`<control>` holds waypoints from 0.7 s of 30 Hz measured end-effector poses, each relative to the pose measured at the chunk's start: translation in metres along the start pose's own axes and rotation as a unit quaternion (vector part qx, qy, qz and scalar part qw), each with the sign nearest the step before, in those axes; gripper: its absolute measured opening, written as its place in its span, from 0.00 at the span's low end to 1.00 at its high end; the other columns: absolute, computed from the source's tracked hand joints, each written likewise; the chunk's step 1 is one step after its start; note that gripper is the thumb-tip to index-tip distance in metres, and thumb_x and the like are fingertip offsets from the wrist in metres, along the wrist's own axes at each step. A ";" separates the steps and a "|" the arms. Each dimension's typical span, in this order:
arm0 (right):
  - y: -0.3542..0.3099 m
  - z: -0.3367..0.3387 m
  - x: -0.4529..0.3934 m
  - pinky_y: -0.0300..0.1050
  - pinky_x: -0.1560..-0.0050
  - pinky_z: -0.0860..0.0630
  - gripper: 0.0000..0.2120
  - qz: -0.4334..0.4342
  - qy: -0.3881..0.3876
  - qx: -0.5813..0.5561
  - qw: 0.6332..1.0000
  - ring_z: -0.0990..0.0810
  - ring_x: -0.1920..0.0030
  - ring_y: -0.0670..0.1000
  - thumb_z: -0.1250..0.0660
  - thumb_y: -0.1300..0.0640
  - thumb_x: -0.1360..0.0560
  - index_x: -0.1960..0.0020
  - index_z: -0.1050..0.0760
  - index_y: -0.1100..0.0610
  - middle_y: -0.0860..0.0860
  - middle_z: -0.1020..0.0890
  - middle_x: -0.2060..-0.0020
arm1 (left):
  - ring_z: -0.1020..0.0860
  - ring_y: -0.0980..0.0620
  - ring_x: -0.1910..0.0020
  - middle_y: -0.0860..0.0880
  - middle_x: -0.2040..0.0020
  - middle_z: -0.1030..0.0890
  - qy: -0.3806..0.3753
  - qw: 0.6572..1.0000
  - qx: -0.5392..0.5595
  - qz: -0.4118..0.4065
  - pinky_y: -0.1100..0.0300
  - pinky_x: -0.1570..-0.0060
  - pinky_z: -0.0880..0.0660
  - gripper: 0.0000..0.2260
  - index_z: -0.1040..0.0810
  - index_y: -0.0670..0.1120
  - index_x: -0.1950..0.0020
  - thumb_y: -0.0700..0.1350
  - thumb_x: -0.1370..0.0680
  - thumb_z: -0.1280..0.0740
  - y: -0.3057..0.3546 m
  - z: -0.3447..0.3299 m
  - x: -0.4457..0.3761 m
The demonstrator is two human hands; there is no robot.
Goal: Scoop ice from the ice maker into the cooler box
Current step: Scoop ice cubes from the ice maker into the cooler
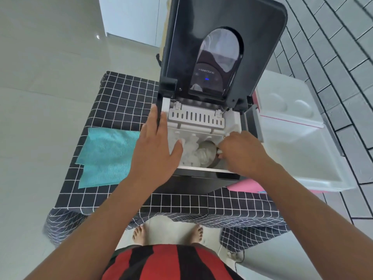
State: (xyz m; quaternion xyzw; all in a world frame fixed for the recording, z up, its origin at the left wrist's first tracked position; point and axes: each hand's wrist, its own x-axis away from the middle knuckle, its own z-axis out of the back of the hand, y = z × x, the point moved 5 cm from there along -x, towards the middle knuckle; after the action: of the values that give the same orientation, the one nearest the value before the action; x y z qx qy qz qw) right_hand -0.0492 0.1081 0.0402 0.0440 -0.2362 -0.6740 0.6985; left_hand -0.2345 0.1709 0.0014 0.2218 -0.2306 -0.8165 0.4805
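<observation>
Scooping step in hand; right hand (240, 152) is gripping a scoop (207, 153), fingers curled on its handle, digging into ice (190, 152) inside the ice maker (201, 178) at centre; left hand (155, 150), fingers straight, is bracing its 9 o'clock rim; cooler box (302, 158) is sitting open at 3 o'clock on the counter (121, 98); next move probably calls for lifting level and carrying right.

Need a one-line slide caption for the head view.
Right hand works a scoop in the open ice maker; left hand steadies it, cooler box open alongside.
</observation>
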 end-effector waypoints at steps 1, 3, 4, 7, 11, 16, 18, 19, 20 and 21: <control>0.002 -0.002 0.001 0.48 0.56 0.31 0.03 -0.002 -0.001 0.002 1.000 0.24 0.58 0.52 0.34 0.55 0.28 0.58 0.21 0.52 0.50 0.19 0.63 | 0.44 0.44 0.22 0.47 0.19 0.55 0.001 1.000 0.002 0.000 0.50 0.29 0.36 0.34 0.49 0.43 0.20 0.58 0.21 0.43 0.000 0.000 0.000; 0.005 -0.006 0.003 0.48 0.54 0.32 0.04 -0.003 -0.001 -0.002 1.000 0.25 0.55 0.52 0.34 0.54 0.28 0.57 0.21 0.51 0.49 0.19 0.60 | 0.45 0.44 0.22 0.47 0.19 0.56 0.000 1.000 0.006 -0.002 0.49 0.28 0.37 0.34 0.50 0.44 0.20 0.57 0.21 0.43 0.000 0.000 0.001; 0.005 -0.007 0.004 0.48 0.53 0.33 0.05 -0.001 0.002 -0.001 1.000 0.25 0.54 0.52 0.35 0.53 0.28 0.56 0.20 0.51 0.49 0.19 0.59 | 0.47 0.45 0.21 0.48 0.19 0.56 0.000 1.000 0.010 -0.001 0.50 0.28 0.37 0.34 0.50 0.44 0.20 0.57 0.21 0.43 -0.001 0.001 0.000; 0.007 -0.006 0.005 0.48 0.53 0.36 0.05 0.005 0.019 -0.001 1.000 0.25 0.53 0.51 0.35 0.52 0.28 0.56 0.20 0.49 0.47 0.18 0.60 | 0.49 0.48 0.21 0.50 0.19 0.58 0.001 1.000 0.022 0.001 0.54 0.31 0.36 0.34 0.51 0.45 0.20 0.57 0.21 0.41 0.000 0.001 0.000; 0.011 -0.006 0.003 0.46 0.55 0.39 0.06 0.021 0.036 -0.017 0.999 0.26 0.54 0.50 0.36 0.53 0.28 0.58 0.20 0.49 0.46 0.19 0.62 | 0.48 0.49 0.21 0.51 0.19 0.58 -0.001 1.000 0.020 0.003 0.53 0.31 0.34 0.34 0.51 0.46 0.20 0.56 0.21 0.40 0.000 0.001 0.001; 0.014 -0.008 0.006 0.49 0.54 0.36 0.05 0.028 0.070 -0.067 0.995 0.26 0.56 0.52 0.34 0.53 0.28 0.61 0.22 0.52 0.48 0.20 0.65 | 0.47 0.50 0.21 0.52 0.19 0.58 -0.003 1.000 0.015 0.007 0.51 0.32 0.30 0.34 0.50 0.47 0.20 0.56 0.21 0.40 0.000 0.002 0.000; 0.005 -0.007 0.001 0.49 0.55 0.36 0.03 0.030 0.087 -0.104 0.990 0.25 0.55 0.53 0.32 0.53 0.28 0.58 0.22 0.52 0.49 0.19 0.64 | 0.47 0.50 0.21 0.53 0.19 0.58 -0.005 1.000 0.015 0.009 0.50 0.32 0.31 0.34 0.50 0.47 0.20 0.56 0.21 0.40 0.000 0.002 0.000; 0.000 -0.008 -0.005 0.49 0.54 0.36 0.04 0.034 0.080 -0.107 0.990 0.25 0.53 0.53 0.33 0.52 0.27 0.55 0.22 0.52 0.49 0.19 0.62 | 0.47 0.50 0.21 0.53 0.19 0.58 -0.005 1.000 0.013 0.011 0.50 0.31 0.31 0.34 0.50 0.47 0.20 0.56 0.20 0.39 0.000 0.002 0.000; -0.005 -0.009 -0.011 0.49 0.53 0.36 0.05 0.038 0.075 -0.106 0.991 0.25 0.52 0.53 0.34 0.51 0.26 0.53 0.23 0.52 0.49 0.19 0.59 | 0.46 0.49 0.21 0.53 0.19 0.57 -0.007 1.000 0.012 0.011 0.49 0.31 0.32 0.34 0.50 0.47 0.20 0.55 0.20 0.39 0.000 0.001 0.000; -0.008 -0.008 -0.017 0.49 0.53 0.37 0.05 0.041 0.076 -0.109 0.990 0.25 0.51 0.53 0.34 0.51 0.25 0.54 0.23 0.52 0.49 0.19 0.59 | 0.46 0.49 0.21 0.53 0.19 0.57 -0.008 1.000 0.011 0.012 0.49 0.31 0.32 0.34 0.50 0.47 0.20 0.55 0.20 0.39 0.000 0.001 0.000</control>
State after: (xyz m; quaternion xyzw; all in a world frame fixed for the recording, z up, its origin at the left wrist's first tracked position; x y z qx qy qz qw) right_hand -0.0527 0.1215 0.0253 0.0091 -0.1097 -0.6616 0.7418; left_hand -0.2351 0.1709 0.0027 0.2178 -0.2460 -0.8100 0.4858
